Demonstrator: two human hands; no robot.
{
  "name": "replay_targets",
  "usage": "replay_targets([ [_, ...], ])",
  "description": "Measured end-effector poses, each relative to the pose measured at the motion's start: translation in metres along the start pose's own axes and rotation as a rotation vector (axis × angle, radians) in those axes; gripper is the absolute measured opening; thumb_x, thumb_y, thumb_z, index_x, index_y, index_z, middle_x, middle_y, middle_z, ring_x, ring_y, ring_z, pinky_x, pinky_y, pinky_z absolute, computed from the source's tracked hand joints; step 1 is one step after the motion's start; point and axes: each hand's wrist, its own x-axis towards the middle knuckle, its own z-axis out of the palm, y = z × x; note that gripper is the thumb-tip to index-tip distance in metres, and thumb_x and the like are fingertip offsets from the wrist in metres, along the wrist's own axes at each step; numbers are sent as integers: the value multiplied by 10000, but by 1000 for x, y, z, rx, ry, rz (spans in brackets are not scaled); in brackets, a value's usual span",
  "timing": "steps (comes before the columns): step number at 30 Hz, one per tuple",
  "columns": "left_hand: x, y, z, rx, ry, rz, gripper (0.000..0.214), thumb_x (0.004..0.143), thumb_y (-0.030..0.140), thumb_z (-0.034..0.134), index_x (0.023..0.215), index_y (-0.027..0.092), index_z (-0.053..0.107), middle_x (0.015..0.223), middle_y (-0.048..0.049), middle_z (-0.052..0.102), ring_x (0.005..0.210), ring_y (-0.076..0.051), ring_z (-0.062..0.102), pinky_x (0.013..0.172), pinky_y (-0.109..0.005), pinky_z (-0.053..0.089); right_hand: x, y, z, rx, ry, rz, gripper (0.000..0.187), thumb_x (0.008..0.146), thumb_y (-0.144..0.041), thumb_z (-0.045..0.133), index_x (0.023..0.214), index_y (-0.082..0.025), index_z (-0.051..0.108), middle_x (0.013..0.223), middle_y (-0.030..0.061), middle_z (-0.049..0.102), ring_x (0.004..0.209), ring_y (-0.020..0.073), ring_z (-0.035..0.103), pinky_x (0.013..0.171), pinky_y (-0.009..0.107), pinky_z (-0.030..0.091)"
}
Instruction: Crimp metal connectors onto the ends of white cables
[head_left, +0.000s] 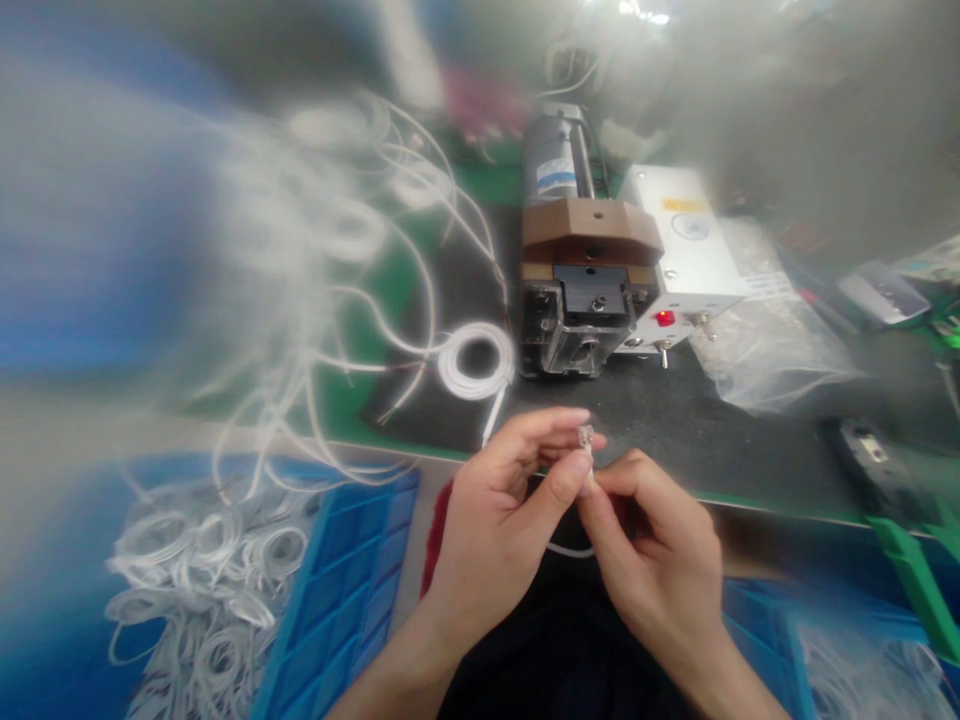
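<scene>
Close together in front of the bench edge are both hands. Between thumb and fingers, my left hand [504, 510] pinches a small clear plastic modular plug [586, 437], whose tip pokes up past the fingertips. Just below it, my right hand [660, 540] is closed on the white cable [589, 478] at the plug's lower end. Fingers hide most of the joint, so I cannot tell how far the cable sits in the plug. A loop of white cable [570, 550] shows beneath the hands. Beyond them lies a coiled white cable [476, 360] on the black mat.
A crimping machine [592, 240] with a clear guard stands ahead, beside a white control box [682, 250] with a lit red switch. Loose cables [300, 260] spread at left. Blue crates [352, 560] with coils flank me. Right are a plastic bag [772, 340] and a green-handled tool [907, 570].
</scene>
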Motion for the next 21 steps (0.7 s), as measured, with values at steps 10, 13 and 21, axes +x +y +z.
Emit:
replay_targets([
  [10, 0, -1, -1, -14, -23, 27, 235, 1049, 245, 749, 1276, 309, 746, 1161, -4, 823, 1049, -125, 777, 949, -190, 606, 1, -1, 0, -18, 20, -41, 204, 1024, -100, 670, 847, -199, 654, 710, -45, 558, 599, 108, 511, 587, 267, 389],
  [13, -1, -1, -3, -7, -5, 22, 275, 1047, 241, 750, 1312, 307, 720, 1175, -6, 814, 1062, -131, 776, 948, -195, 615, 1, -1, -1, -28, 18, -3, 174, 1029, -145, 694, 865, -202, 696, 717, -36, 610, 597, 110, 547, 585, 257, 419],
  [21, -16, -8, -14, 132, 128, 30, 322, 1058, 262, 728, 1370, 290, 651, 1235, -24, 794, 1041, -146, 776, 975, -252, 640, 15, 1, -2, 305, 2, 428, 140, 975, -344, 832, 925, -220, 790, 711, -24, 754, 551, 85, 628, 521, 152, 486],
])
